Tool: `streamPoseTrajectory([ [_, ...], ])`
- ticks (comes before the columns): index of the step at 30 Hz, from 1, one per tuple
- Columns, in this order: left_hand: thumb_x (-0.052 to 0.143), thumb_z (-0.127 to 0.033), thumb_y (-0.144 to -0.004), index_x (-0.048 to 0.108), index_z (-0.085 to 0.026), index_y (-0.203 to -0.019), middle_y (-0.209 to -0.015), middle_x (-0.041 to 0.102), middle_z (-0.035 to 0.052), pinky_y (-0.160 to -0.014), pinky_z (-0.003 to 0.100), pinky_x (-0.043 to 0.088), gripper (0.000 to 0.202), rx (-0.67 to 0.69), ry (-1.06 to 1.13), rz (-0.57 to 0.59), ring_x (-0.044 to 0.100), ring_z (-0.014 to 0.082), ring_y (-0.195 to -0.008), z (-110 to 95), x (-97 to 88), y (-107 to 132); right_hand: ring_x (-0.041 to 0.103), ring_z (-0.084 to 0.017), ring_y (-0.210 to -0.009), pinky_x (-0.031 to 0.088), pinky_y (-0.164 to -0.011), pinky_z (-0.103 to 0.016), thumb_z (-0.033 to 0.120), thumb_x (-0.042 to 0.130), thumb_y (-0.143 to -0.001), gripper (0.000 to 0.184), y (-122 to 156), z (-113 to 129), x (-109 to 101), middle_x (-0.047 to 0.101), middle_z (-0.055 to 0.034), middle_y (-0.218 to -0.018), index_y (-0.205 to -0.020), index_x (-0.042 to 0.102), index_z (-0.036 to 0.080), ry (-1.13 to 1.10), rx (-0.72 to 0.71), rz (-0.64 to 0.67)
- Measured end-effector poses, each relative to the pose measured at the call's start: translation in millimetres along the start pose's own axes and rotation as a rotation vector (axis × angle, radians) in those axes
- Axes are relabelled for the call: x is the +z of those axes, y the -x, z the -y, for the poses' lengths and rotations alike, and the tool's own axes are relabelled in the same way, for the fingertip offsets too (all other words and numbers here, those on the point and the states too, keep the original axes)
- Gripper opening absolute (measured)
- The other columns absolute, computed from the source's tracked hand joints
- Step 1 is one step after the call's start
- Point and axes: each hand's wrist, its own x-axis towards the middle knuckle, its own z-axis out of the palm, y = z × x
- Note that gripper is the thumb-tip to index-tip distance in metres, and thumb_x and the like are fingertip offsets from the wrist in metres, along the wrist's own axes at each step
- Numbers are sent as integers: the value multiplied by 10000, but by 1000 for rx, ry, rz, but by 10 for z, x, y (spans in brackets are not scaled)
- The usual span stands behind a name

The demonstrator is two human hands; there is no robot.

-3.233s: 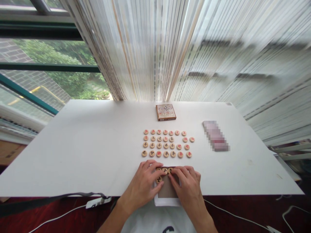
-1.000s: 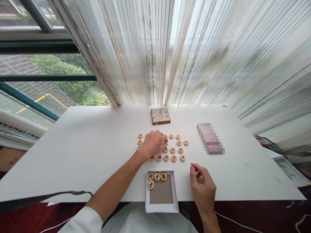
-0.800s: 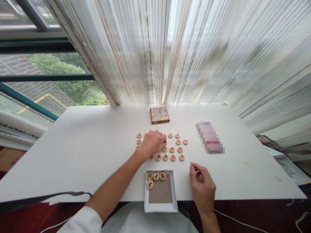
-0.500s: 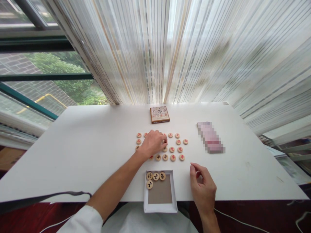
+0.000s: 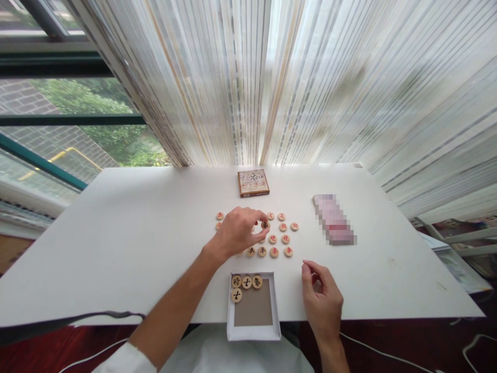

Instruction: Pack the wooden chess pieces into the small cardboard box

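While my left hand (image 5: 240, 230) pinches one black-marked disc (image 5: 265, 226), my right hand (image 5: 323, 290) is farther (fingertips together).
The disc, being round, is beyond the tray's (image 5: 276, 311) far edge.

The white table (image 5: 128, 233) leaves passage leftward; chess pieces (image 5: 273, 239) block the middle, perhaps also unseen beneath the left grip (image 5: 239, 230).

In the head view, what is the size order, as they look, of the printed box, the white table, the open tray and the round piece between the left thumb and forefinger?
Largest to smallest:
1. White table
2. Open tray
3. Printed box
4. Round piece
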Motion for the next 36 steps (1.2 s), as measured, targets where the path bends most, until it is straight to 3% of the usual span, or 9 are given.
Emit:
streamPoseTrajectory([
  [4,668,-176,-889,654,-194,-1028,-975,743,27,-834,307,521,141,154,295,-104,685,171,-883,-60,-80,269,619,-178,-763,506,-763,-313,340,615,-964,169,8,-26,-3,708,-41,-933,-1011,710,209,-27,34,12],
  [10,657,-94,-846,631,-199,-1062,-1016,725,39,-775,254,552,242,129,518,-113,683,158,-921,-128,16,656,646,-192,-839,520,-817,-321,373,631,-956,180,39,44,-38,707,-47,-976,-1028,700,223,-155,123,86],
  [16,666,-82,-830,610,-208,-1075,-989,733,23,-806,272,565,281,130,513,-115,699,164,-925,-217,137,872,715,-217,-962,569,-879,-337,402,632,-964,257,48,422,-42,731,-81,-1091,-1158,648,234,-387,238,513],
  [19,668,-88,-850,600,-207,-1077,-1017,744,28,-869,293,568,265,169,461,-160,711,170,-958,-254,206,940,726,-223,-969,584,-878,-338,399,658,-950,259,67,585,31,742,-85,-1076,-1145,637,230,-474,255,594],
  [24,693,-149,-890,594,-207,-1148,-1100,746,57,-930,342,564,281,208,349,-244,711,195,-1015,-223,214,1034,733,-207,-902,606,-813,-315,392,680,-938,252,83,643,132,749,-75,-1034,-1129,650,231,-570,293,563],
  [28,706,-207,-901,599,-204,-1168,-1161,708,90,-985,392,544,288,134,335,-236,670,228,-1095,-89,144,1218,729,-178,-810,611,-789,-301,391,681,-937,258,32,520,125,747,-49,-975,-1147,666,242,-547,311,466],
  [32,683,-210,-909,582,-214,-1214,-1221,655,111,-1019,421,529,321,12,328,-191,613,251,-1176,42,179,1532,733,-192,-802,615,-781,-312,402,682,-933,256,-6,337,102,749,-48,-917,-1124,688,232,-550,305,419],
  [36,752,-328,-856,511,-225,-1333,-1376,563,147,-1069,483,497,544,-2,284,-99,530,310,-1293,91,295,1771,750,-210,-824,616,-821,-330,419,698,-917,276,3,188,130,761,-56,-909,-1111,704,223,-541,319,414],
])
